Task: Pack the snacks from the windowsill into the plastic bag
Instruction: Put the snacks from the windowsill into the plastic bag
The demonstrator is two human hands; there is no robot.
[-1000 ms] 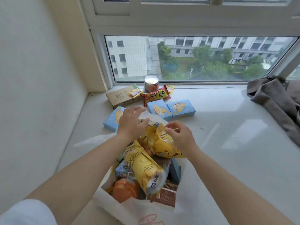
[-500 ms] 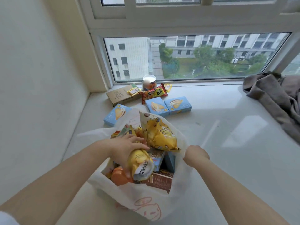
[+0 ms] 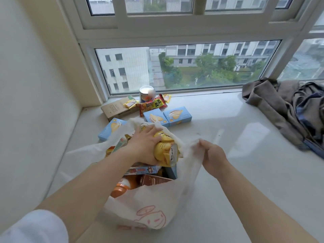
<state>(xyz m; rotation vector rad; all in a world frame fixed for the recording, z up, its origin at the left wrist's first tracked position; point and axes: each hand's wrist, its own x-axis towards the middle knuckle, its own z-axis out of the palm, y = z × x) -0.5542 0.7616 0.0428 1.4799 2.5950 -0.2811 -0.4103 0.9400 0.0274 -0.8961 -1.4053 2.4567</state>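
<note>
Snacks fill plastic bag [image 3: 154, 204]; left hand [image 3: 145, 146] grips yellow packet [image 3: 165, 149] inside.

The bag [image 3: 149, 204] is thin, milky plastic, crinkled and faintly see-through. The yellow packet [image 3: 164, 149] inside it is glossy foil-like film, as is the red wrapper [image 3: 151, 105] by the window. The blue boxes [image 3: 177, 115] look like smooth printed card; the brown box [image 3: 115, 108] is matt cardboard. The windowsill [image 3: 245, 172] is smooth, pale and slightly shiny. The heaped clothes [image 3: 280, 106] are soft, matt cloth.
</note>
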